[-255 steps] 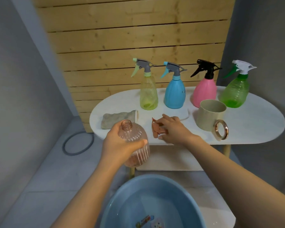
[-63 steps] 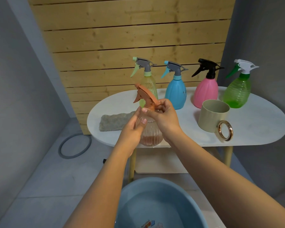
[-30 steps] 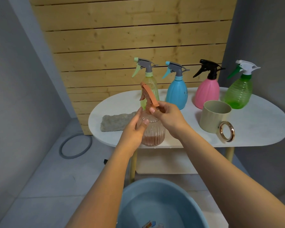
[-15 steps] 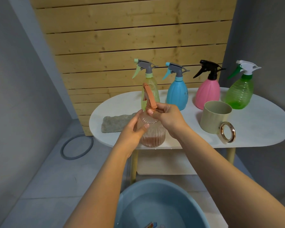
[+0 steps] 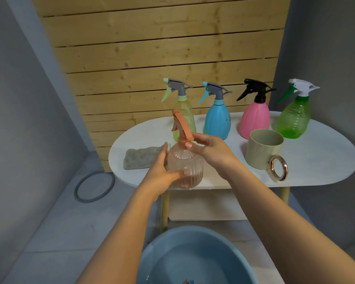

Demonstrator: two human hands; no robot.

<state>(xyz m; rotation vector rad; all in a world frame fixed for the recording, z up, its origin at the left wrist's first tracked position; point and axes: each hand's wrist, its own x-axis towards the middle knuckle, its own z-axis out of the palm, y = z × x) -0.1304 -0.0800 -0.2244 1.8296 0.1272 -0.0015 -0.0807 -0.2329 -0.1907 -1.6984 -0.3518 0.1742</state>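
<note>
Left hand (image 5: 162, 173) wraps fingers round the ribbed bottle (image 5: 186, 168) while right hand (image 5: 210, 153) pinches its orange spray head (image 5: 182, 128).

Body in view — two arms only: left forearm (image 5: 119, 228) and right forearm (image 5: 275, 214), both bare from the frame's bottom edge up to the wrist. Left hand (image 5: 162, 175) and right hand (image 5: 211, 154) are bare too — short plain nails show on the thumbs. The rest of the person is out of frame.
</note>
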